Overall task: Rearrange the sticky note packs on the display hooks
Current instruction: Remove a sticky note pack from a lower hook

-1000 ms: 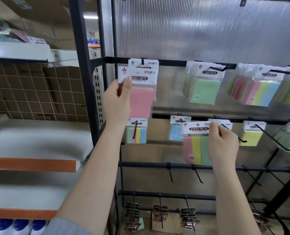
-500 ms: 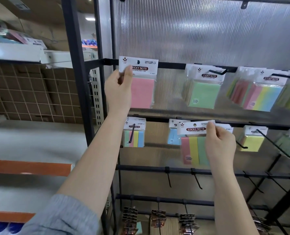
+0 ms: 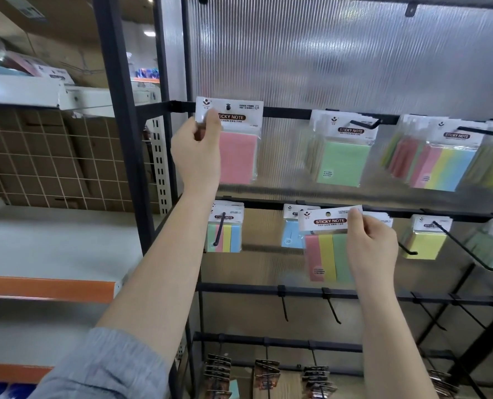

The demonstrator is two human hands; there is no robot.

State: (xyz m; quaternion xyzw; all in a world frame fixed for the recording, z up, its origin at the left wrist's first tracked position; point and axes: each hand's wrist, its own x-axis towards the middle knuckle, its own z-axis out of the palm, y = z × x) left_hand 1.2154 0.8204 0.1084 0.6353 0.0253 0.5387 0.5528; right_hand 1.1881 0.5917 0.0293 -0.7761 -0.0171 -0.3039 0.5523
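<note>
My left hand (image 3: 197,152) pinches the left edge of a pink sticky note pack (image 3: 238,156), whose header hole sits over the top rail's leftmost hook (image 3: 228,106). My right hand (image 3: 370,244) pinches the header card of a pink, yellow and green striped pack (image 3: 324,251), held in front of the second rail, off any hook. A green pack (image 3: 340,162) and multicolour packs (image 3: 441,165) hang further right on the top rail.
The second rail carries a striped pack (image 3: 225,236), a blue pack (image 3: 290,234), a yellow pack (image 3: 424,244) and a long bare hook (image 3: 464,246). Bare hooks (image 3: 333,308) line the third rail. Clips (image 3: 265,372) hang at the bottom. White shelves (image 3: 46,249) stand left of the black post (image 3: 124,139).
My left hand has raised the pink pack up to the top rail, its header hole now over the hook. My right hand with the striped pack has barely shifted.
</note>
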